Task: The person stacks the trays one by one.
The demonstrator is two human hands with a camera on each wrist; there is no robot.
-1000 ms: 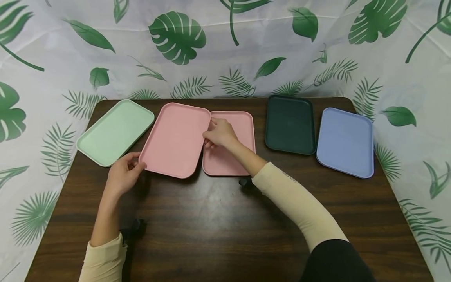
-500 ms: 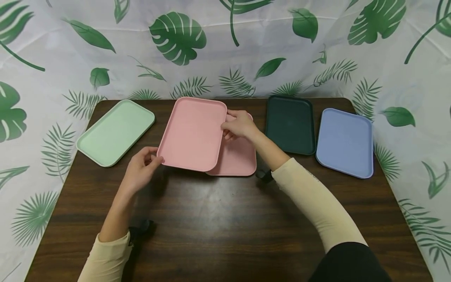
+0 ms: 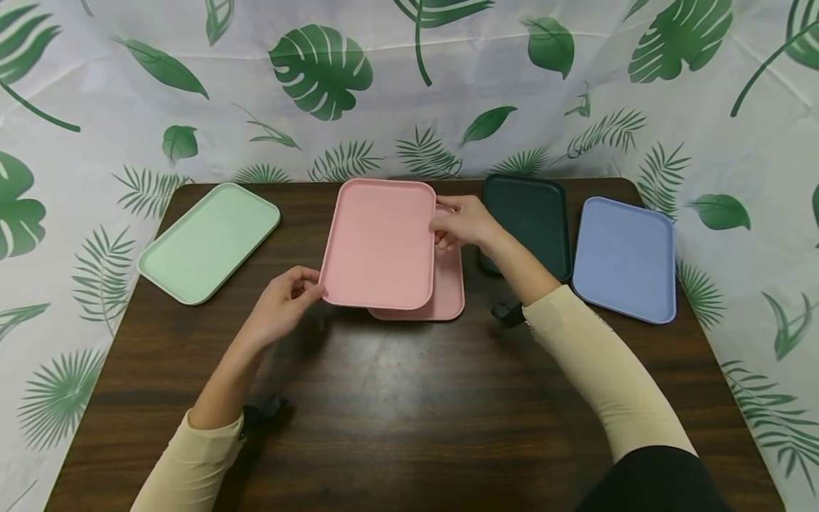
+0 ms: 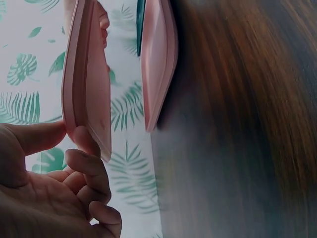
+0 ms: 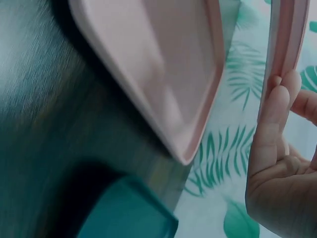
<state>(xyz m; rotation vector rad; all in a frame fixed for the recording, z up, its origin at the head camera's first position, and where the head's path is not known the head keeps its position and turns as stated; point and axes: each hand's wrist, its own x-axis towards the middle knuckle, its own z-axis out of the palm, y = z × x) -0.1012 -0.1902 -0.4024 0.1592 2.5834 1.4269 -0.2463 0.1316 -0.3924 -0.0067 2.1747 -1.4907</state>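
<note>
Dark wood table [image 3: 384,412] against a leaf-print backdrop [image 3: 390,78]: on my feed I log the left hand [image 3: 284,306] pinching the near left corner of the upper pink tray [image 3: 379,245], the right hand [image 3: 470,222] pinching its right edge, digits parted only by the rim. Taking the lower pink tray [image 3: 451,288] as landmark, the upper one hangs above it, offset left, gap between, long axis toward the backdrop, right hand nearer. It looks plain, shallow, round-cornered; the mint tray [image 3: 209,244] lies left of the landmark, the dark green tray [image 3: 527,217] and blue tray [image 3: 625,259] right.
</note>
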